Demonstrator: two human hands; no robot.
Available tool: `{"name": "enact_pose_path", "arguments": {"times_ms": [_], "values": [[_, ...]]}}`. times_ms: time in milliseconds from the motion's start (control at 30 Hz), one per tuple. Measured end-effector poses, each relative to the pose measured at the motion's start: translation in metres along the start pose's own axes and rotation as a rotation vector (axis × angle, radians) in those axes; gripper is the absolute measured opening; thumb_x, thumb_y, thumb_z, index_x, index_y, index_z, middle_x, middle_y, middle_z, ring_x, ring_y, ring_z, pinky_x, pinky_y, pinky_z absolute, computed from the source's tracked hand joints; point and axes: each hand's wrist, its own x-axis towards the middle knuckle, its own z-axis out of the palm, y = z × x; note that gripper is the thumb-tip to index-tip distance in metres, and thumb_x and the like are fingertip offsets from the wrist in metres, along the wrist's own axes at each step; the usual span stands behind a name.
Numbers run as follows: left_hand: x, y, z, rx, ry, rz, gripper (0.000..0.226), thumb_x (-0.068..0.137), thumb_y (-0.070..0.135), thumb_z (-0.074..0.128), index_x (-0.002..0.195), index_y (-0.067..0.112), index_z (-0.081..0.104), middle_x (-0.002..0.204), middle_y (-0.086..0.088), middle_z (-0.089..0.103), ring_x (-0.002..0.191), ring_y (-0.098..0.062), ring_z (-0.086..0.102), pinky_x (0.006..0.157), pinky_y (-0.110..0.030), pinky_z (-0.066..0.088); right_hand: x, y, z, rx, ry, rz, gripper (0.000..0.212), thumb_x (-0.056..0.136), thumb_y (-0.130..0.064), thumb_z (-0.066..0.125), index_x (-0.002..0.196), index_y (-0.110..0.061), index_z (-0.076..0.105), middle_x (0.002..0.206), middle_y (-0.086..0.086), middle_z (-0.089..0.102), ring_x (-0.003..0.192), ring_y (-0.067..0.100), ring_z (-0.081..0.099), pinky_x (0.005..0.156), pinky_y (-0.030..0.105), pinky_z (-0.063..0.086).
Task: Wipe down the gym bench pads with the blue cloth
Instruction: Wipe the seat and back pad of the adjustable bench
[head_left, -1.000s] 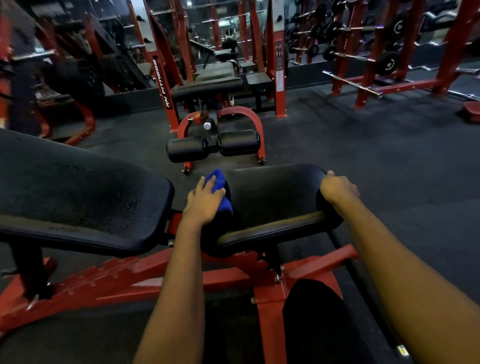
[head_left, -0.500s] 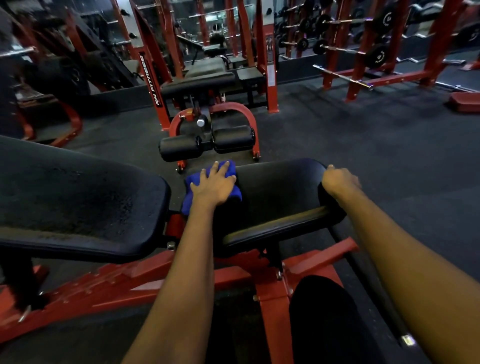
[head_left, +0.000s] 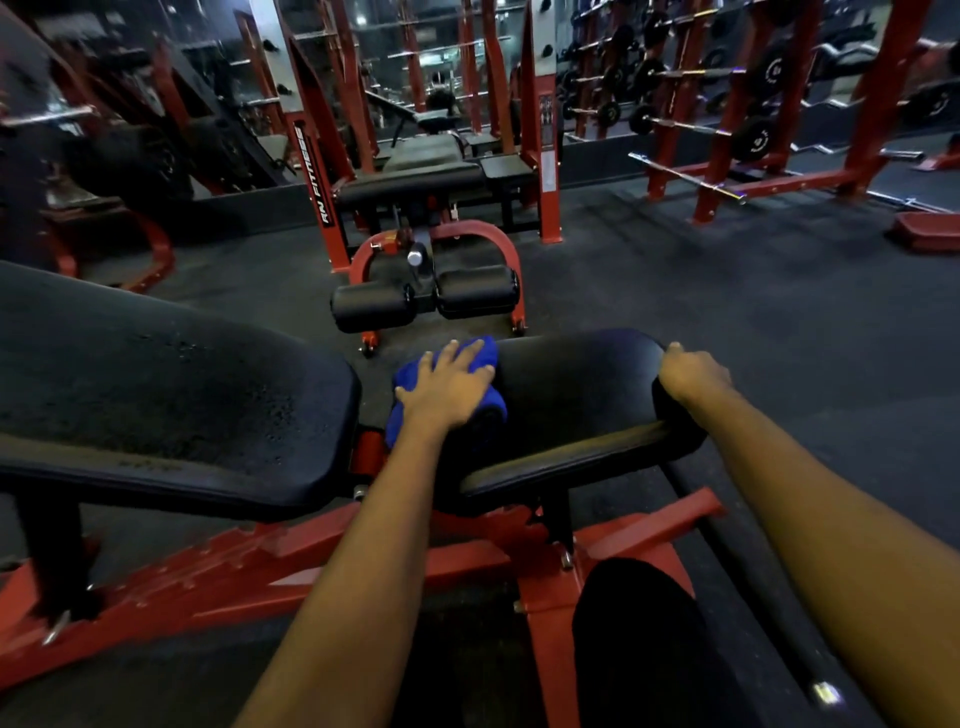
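Blue cloth (head_left: 414, 369) between left hand (head_left: 447, 389), pad (head_left: 571, 387)

Bare to the wrist and beyond: left hand (head_left: 447, 387) and right hand (head_left: 693, 371), both forearms uncovered up to the view's lower edge. Lower down, plain black fabric over a leg (head_left: 634, 639) (trousers or shorts, cannot tell), matte.

The left hand (head_left: 448, 391) slides the blue cloth (head_left: 410, 371) from the seat pad's (head_left: 571, 389) left end up onto its top, more cloth now showing.
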Motion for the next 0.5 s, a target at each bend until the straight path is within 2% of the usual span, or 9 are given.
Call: {"name": "enact_pose_path", "arguments": {"times_ms": [33,133,233,333,400,500], "values": [[0.011,-0.009,-0.004,-0.001,0.000,0.013,0.065,0.095,0.061,0.024,0.154,0.033,0.024,0.164,0.011,0.007,0.152,-0.022,0.000,0.119,-0.058,0.003,0.001,0.000,0.000,0.000,0.001,0.004,0.062,0.105,-0.044,0.030,0.143,0.004,0.041,0.145,0.029,0.044,0.132,0.043,0.044,0.108,0.045,0.036],[0.018,-0.016,-0.007,-0.005,0.036,0.076,0.048,0.106,0.031,0.031,0.153,0.017,0.030,0.164,0.002,0.012,0.151,-0.020,0.004,0.121,-0.041,0.008,0.001,-0.001,0.000,-0.005,-0.003,0.013,0.061,0.105,-0.043,0.030,0.142,0.004,0.043,0.144,0.028,0.045,0.132,0.042,0.044,0.107,0.043,0.036],[-0.007,-0.021,0.004,-0.148,0.139,0.070,0.046,0.106,0.028,0.034,0.151,0.020,0.033,0.164,-0.001,0.012,0.151,-0.019,0.004,0.121,-0.040,0.005,0.000,-0.001,0.000,-0.006,-0.007,-0.006,0.061,0.105,-0.043,0.029,0.141,0.004,0.044,0.143,0.027,0.046,0.132,0.041,0.046,0.106,0.042,0.037],[-0.051,-0.032,0.019,-0.441,0.239,0.019,0.050,0.102,0.028,0.047,0.150,0.029,0.036,0.163,0.003,0.018,0.150,-0.018,0.012,0.122,-0.037,0.007,0.001,0.000,0.000,0.002,0.007,0.001,0.061,0.105,-0.043,0.030,0.142,0.003,0.043,0.143,0.027,0.046,0.130,0.042,0.046,0.106,0.044,0.037],[-0.086,-0.032,0.031,-0.515,0.345,0.048,0.050,0.099,0.023,0.052,0.147,0.030,0.041,0.161,0.004,0.023,0.149,-0.018,0.017,0.122,-0.037,0.009,-0.001,0.001,0.001,-0.007,0.008,-0.004,0.061,0.105,-0.044,0.029,0.142,0.003,0.042,0.144,0.027,0.045,0.131,0.042,0.046,0.106,0.044,0.037],[-0.119,-0.024,0.054,-0.607,0.507,0.056,0.052,0.097,0.022,0.055,0.147,0.029,0.041,0.160,0.006,0.025,0.147,-0.014,0.018,0.119,-0.028,0.010,-0.002,0.001,0.001,-0.002,0.020,-0.017,0.062,0.105,-0.044,0.028,0.143,0.003,0.041,0.146,0.027,0.043,0.133,0.042,0.043,0.108,0.044,0.035]]}}
